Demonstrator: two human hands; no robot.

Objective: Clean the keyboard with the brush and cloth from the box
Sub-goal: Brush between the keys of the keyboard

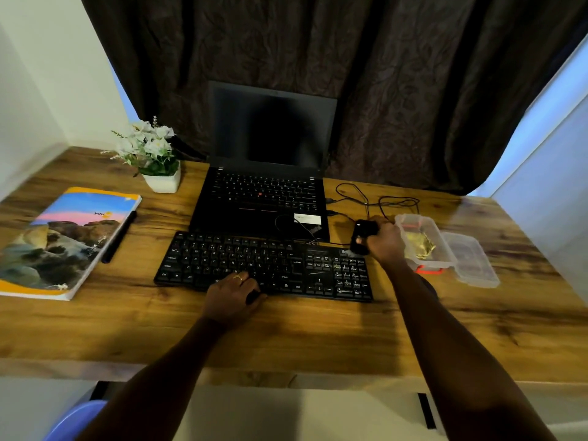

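notebook [60, 240] and pen [119, 237] far left on desk [318, 332] | left hand [232, 297] flat on near edge of keyboard [270, 265], grasping nothing | right hand [383, 241] closed round black mouse [362, 235] | open clear box [426, 243] just right, yellow cloth [420, 245] inside, lid [471, 259] beside | brush unseen

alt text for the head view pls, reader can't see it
A person's left hand rests on the front edge of a black keyboard on a wooden desk, while the right hand grips a black object beside an open clear box holding a yellowish cloth. Behind sits an open, dark laptop.
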